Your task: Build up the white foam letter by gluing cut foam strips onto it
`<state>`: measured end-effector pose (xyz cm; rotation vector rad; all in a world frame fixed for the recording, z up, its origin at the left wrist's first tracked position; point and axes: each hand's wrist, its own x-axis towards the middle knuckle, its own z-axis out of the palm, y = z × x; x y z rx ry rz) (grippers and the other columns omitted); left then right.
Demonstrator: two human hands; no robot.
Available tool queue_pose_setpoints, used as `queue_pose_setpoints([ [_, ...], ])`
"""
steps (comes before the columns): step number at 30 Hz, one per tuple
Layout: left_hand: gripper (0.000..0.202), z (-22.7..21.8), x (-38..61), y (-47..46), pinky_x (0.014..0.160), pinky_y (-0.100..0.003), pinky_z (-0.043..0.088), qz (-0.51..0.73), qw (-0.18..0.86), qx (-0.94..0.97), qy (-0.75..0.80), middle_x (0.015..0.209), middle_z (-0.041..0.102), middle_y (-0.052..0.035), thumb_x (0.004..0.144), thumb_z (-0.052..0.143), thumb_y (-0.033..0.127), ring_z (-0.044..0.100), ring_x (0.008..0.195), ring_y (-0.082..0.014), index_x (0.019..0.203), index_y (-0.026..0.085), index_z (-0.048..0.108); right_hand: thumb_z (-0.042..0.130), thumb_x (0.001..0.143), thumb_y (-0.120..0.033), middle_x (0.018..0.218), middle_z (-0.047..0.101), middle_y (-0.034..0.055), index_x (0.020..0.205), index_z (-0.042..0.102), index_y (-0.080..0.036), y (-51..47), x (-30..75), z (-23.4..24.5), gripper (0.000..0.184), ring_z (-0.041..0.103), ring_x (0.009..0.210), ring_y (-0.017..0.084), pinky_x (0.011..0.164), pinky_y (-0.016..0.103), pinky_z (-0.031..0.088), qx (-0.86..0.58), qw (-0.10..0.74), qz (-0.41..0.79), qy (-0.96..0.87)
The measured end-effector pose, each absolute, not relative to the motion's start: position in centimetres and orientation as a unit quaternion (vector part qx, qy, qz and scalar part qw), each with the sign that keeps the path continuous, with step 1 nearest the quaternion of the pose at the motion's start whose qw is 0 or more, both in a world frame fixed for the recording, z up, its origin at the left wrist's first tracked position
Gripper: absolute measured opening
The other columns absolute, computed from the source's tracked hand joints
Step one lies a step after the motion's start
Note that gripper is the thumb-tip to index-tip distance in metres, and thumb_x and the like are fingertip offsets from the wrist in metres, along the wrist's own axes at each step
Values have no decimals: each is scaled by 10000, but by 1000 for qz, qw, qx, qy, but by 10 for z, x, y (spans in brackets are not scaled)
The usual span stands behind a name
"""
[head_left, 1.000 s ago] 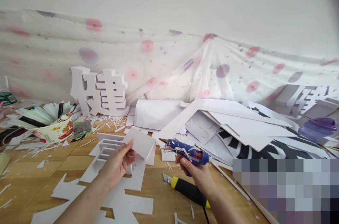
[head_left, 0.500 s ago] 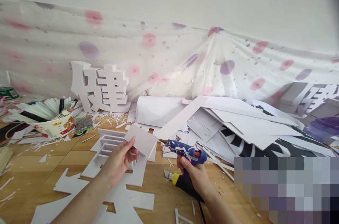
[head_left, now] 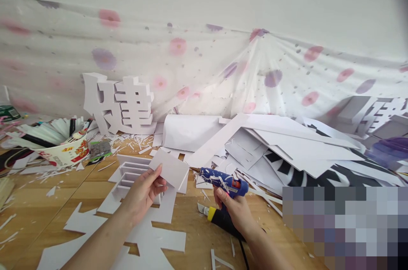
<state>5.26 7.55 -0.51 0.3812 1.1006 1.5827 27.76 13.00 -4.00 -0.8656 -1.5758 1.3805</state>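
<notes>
Between thumb and fingers, my left hand point(head_left: 146, 191) pinches a white foam board piece point(head_left: 170, 170), tilted above the work. My right hand point(head_left: 234, 210) is wrapped round the handle of a blue glue gun point(head_left: 223, 183), with white scraps stuck to its body. The gun's nozzle points left, close to the right edge of the held piece; whether it touches I cannot tell. Below my left hand lies a flat white cut-out character point(head_left: 143, 236), with several upright strips point(head_left: 134, 170) standing on its far part. A utility knife point(head_left: 219, 219) with a yellow collar lies under my right hand.
A finished three-dimensional white character point(head_left: 119, 104) stands at the back left. Nearby, a paper tub point(head_left: 66, 151) holds white and black strips. Stacked foam boards point(head_left: 296, 142) and black-and-white sheets cover the back right. Offcuts litter the wooden table point(head_left: 73, 189); a floral plastic sheet point(head_left: 204, 70) hangs behind.
Both hands keep nearly the same position, with the board piece and glue gun still held. The view has shifted very slightly.
</notes>
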Motion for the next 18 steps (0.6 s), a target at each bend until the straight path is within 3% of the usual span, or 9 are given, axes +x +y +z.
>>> queue_pose_setpoints([
  [18, 170, -4, 53, 76, 461, -153, 528, 671, 551, 162, 469, 500, 549, 29, 812, 557, 127, 547, 461, -62, 643, 138, 545, 555, 696, -632, 506, 384, -41, 537, 416, -197, 125, 282, -45, 483, 326, 492, 94, 482, 234, 297, -347, 360, 578, -644],
])
